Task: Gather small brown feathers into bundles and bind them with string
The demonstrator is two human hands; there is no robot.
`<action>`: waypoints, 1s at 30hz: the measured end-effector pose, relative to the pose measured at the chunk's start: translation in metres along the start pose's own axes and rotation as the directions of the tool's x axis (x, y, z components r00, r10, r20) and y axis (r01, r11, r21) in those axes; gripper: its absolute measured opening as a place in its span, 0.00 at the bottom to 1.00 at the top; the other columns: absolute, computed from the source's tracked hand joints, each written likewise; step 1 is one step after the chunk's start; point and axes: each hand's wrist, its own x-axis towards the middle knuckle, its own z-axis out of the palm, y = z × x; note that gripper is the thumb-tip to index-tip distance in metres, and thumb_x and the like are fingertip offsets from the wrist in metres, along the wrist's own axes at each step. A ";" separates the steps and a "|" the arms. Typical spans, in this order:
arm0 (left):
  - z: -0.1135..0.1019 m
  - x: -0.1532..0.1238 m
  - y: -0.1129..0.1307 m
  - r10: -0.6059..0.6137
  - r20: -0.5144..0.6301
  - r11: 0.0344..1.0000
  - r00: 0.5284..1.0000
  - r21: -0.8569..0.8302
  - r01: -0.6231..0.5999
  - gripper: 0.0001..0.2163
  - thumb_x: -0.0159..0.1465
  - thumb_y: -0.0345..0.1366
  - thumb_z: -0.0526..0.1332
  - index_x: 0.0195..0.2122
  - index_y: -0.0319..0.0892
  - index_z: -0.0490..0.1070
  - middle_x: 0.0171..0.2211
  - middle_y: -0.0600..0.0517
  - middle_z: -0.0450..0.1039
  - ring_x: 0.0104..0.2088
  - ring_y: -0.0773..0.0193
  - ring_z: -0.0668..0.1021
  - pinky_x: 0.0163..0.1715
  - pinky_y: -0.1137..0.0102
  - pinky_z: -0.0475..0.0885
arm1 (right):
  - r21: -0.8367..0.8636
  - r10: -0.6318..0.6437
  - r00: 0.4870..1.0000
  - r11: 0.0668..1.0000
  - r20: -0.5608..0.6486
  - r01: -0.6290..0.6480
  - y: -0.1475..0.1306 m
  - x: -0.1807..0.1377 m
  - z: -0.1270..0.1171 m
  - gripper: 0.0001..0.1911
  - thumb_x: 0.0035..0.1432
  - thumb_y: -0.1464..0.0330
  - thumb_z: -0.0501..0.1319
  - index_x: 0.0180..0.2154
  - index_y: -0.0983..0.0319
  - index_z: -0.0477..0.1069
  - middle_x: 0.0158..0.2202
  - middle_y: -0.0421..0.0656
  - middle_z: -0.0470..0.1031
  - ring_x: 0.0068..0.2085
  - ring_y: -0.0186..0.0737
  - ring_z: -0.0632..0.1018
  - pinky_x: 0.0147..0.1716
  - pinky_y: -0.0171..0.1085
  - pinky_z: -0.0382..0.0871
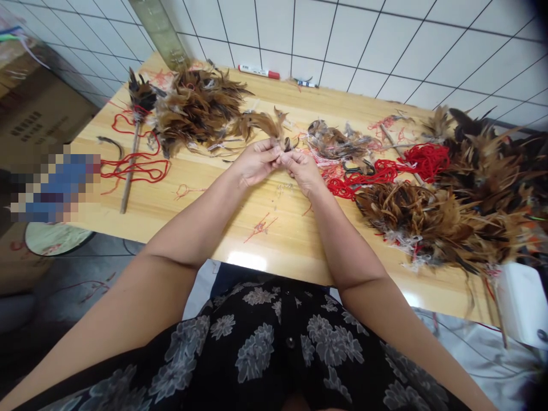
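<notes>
My left hand (260,162) is closed in a pinch above the middle of the table, holding a few brown feathers (276,124) whose tips stand up past the fingers. My right hand (299,170) meets it, thumb and finger pinched at the base of the same feathers; the exact grip point is hidden by the fingertips. Behind and left lies a big heap of brown feathers (199,103). Just right of my hands is a smaller pile of grey-brown feathers (338,140). Red cord (428,162) lies bundled farther right.
A wooden stick (129,168) with dark feathers tied at its top lies left, beside loops of red cord. Large feather bundles (428,222) cover the right side. A red-capped marker (259,71) lies by the tiled wall. A white box-like object (523,302) stands at the right edge.
</notes>
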 end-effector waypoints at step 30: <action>0.000 -0.002 0.008 0.073 -0.071 0.964 0.995 0.259 -0.052 0.18 0.67 0.26 0.84 0.26 0.41 0.79 0.27 0.53 0.78 0.29 0.67 0.77 0.35 0.74 0.74 | -0.021 -0.016 1.000 1.000 -0.005 0.015 0.001 0.001 -0.001 0.28 0.62 0.49 0.85 0.34 0.58 0.73 0.23 0.29 0.65 0.27 0.27 0.62 0.27 0.31 0.56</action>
